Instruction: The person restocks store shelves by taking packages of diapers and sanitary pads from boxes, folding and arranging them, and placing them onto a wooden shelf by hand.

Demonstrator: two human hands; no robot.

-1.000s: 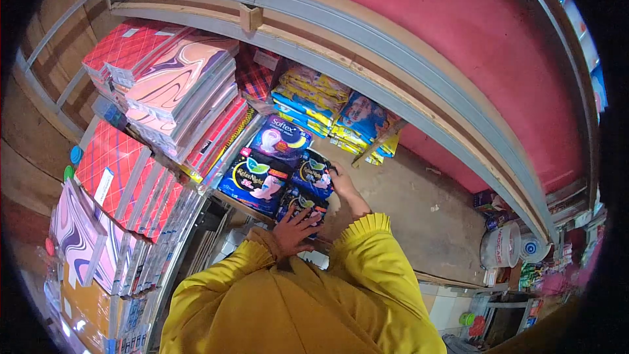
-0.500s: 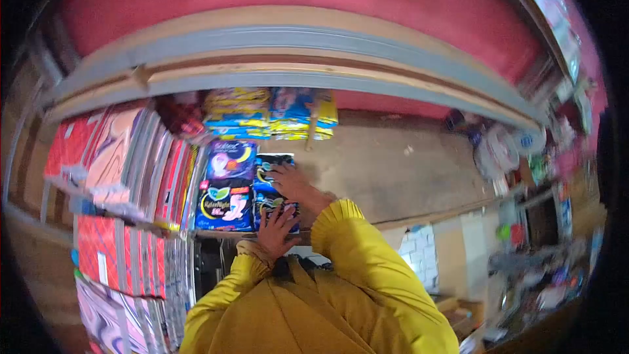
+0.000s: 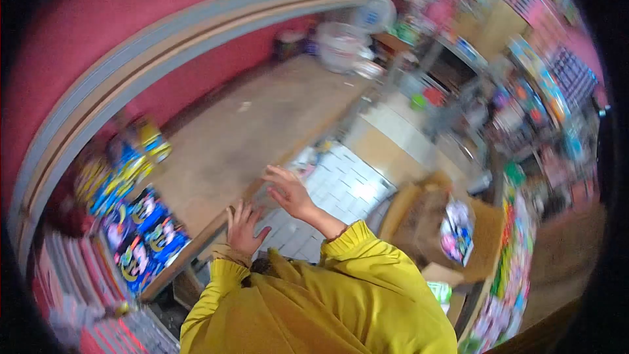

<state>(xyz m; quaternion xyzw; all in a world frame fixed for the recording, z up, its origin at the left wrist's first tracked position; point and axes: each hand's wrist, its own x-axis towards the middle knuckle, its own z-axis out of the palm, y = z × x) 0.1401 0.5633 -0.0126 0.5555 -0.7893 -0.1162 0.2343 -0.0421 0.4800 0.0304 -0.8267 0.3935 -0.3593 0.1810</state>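
My left hand (image 3: 245,228) has its fingers spread and holds nothing, near the front edge of the wooden shelf (image 3: 216,157). My right hand (image 3: 290,195) is raised a little to the right of it, empty, fingers apart. Neither hand touches the dark blue pad packs (image 3: 147,233), which lie side by side at the shelf's left end. Behind them are yellow and blue packs (image 3: 118,180), blurred by motion. Yellow sleeves cover both my arms.
Stacked books (image 3: 72,265) stand at the lower left. A clear round container (image 3: 341,46) sits at the shelf's far end. To the right are an open cardboard box (image 3: 419,223) with packets inside, a tiled floor (image 3: 341,183) and crowded goods (image 3: 517,108).
The view has swung to the right, bringing the floor and open box into sight. Both hands have come off the dark blue packs, which now appear farther left.
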